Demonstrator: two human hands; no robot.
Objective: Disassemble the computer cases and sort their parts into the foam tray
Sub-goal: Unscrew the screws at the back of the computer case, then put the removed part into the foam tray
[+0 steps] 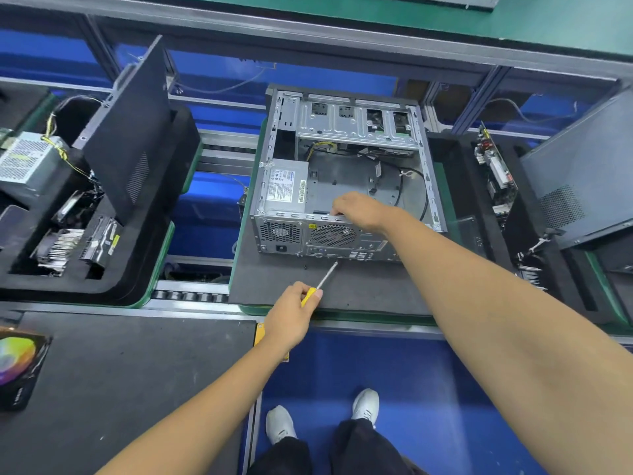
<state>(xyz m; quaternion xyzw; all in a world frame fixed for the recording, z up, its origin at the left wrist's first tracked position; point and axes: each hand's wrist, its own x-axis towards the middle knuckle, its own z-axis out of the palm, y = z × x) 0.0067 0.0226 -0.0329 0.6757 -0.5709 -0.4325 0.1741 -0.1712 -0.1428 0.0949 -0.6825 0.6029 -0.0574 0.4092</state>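
Observation:
An open grey computer case (342, 159) lies on its side on a dark mat, its rear panel toward me and a power supply (284, 185) still inside at the left. My left hand (291, 315) grips a yellow-handled screwdriver (323, 277), whose tip points at the lower rear panel. My right hand (358, 210) rests on the case's top rear edge with its fingers curled over the rim. A black foam tray (144, 269) at the left holds a power supply (25, 162), a heatsink (56, 246), a drive (101, 243) and an upright side panel (128, 132).
Another foam tray (551, 269) at the right carries a circuit board (495, 173) and a leaning side panel (582, 173). A small screw (305, 267) lies on the mat by the case. A fan box (19, 368) sits on the near table at the left.

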